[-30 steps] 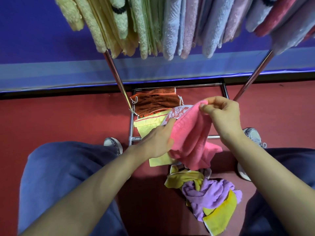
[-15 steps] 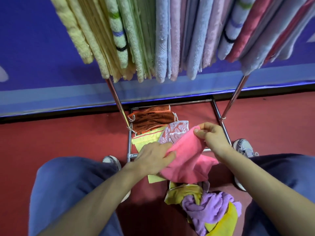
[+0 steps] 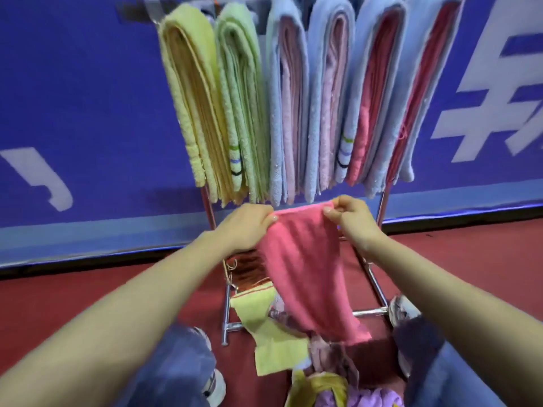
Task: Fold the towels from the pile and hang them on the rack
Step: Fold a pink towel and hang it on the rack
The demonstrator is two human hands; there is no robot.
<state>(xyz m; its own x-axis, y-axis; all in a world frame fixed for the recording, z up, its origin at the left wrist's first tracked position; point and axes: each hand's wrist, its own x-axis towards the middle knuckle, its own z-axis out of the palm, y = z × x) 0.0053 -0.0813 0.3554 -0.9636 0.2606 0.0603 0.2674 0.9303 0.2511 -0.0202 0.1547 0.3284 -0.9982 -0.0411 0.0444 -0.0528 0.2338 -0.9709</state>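
Observation:
A pink towel hangs spread out in front of me, held by its top edge. My left hand pinches the top left corner and my right hand pinches the top right corner. Just beyond it stands the metal rack, its top bars loaded with several folded towels in yellow, green, blue and pink. The pile of loose towels, purple and yellow among them, lies on the floor below the pink towel, partly hidden by it.
On the rack's lower level lie a brown towel and a yellow towel. A blue wall panel with white lettering stands behind the rack. The floor is red. My knees and shoes flank the pile.
Both hands have lifted the pink towel from low over the pile and pulled it open by its top corners. My view has tilted up toward the rack's hanging towels.

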